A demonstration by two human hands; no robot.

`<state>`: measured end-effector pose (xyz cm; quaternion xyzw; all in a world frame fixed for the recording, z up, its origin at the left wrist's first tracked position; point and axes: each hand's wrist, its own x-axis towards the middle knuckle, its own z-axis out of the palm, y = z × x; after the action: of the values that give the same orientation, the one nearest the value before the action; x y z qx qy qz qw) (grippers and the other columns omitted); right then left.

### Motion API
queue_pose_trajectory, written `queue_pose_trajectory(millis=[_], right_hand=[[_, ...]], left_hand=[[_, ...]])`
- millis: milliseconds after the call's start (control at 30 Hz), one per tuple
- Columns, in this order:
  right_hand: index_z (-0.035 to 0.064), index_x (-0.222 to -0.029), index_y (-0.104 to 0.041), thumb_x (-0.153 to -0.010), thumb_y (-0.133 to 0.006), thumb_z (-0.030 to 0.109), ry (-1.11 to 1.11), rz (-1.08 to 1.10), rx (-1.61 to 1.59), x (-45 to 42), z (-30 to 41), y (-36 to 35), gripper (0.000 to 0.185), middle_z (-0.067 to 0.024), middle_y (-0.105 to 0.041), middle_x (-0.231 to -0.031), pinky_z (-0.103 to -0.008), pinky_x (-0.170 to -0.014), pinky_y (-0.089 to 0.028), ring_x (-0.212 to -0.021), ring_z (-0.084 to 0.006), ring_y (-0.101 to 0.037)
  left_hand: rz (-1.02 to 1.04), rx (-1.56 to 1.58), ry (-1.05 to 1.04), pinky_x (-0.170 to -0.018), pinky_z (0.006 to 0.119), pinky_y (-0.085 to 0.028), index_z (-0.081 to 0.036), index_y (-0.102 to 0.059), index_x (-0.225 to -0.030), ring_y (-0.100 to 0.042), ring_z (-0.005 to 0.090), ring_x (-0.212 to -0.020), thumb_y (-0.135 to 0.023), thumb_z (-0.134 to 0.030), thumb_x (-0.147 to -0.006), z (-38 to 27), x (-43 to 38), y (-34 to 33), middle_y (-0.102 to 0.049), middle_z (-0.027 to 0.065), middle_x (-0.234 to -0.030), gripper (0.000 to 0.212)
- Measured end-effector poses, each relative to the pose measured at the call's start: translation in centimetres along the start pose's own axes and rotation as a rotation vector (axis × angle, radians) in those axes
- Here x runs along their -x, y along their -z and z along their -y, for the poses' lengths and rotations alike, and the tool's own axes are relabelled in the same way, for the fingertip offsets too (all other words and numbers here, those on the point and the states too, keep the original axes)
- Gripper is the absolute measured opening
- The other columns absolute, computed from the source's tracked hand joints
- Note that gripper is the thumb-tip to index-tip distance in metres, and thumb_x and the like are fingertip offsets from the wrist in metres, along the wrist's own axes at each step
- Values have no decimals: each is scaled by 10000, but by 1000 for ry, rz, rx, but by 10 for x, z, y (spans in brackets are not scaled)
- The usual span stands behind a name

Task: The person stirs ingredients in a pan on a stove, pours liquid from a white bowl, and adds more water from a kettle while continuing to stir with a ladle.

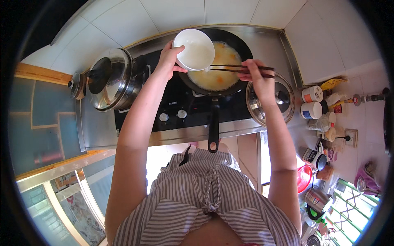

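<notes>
My left hand (171,60) grips a white bowl (197,50) by its left rim, tilted over the black frying pan (243,46). Some pale whitish liquid lies inside the bowl. Between the fingers of my right hand (258,73) is a pair of dark chopsticks (227,67), pointing left. Their tips are at the bowl's lower right edge, by a small whitish drip or lump. Below, the pan contains a cloudy yellowish soup (215,78) with orange pieces in it. The pan's long handle (214,123) points toward me. Part of the pan is hidden behind the bowl.
The pan stands on a black glass gas cooktop (141,118) with two knobs (173,115). To the left is a lidded steel pot (114,92) beside a smaller lidded pot (75,86). A glass lid (257,107) lies under my right forearm. Several jars (311,110) line the right wall.
</notes>
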<state>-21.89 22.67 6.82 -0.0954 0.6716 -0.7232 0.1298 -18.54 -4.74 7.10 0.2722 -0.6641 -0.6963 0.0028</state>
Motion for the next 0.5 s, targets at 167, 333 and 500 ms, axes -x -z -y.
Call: queue_pose_trajectory(millis=[167,333,500], right_hand=[[-40,-958,-616,-928,-553,222,94,-106,-32,-12,-11,-12,271,-130,-655,-854,-266,-654,-554,-738,-185,-666],[-55,-948,-607,-913,-581,199,32,-135,-137,6,-23,-7,258,-88,-656,-856,-241,-668,-533,-733,-143,-646],[-46,-962,-608,-912,-582,155,66,-125,-15,39,-29,-10,209,-62,-647,-844,-226,-689,-518,-752,-112,-634]], left_hand=[[-61,-200,-167,-517,370,-556,-95,-414,-1288,-607,279,-948,-549,-252,-817,-5,-12,-13,-535,150,-1170,514],[-338,-768,-475,-650,394,-536,-124,-426,-1270,-600,306,-966,-540,-217,-801,-11,-30,-18,-534,177,-1159,491],[-451,-1114,-797,-749,445,-507,-138,-376,-1282,-575,356,-972,-581,-199,-787,-22,-20,-25,-528,176,-1086,540]])
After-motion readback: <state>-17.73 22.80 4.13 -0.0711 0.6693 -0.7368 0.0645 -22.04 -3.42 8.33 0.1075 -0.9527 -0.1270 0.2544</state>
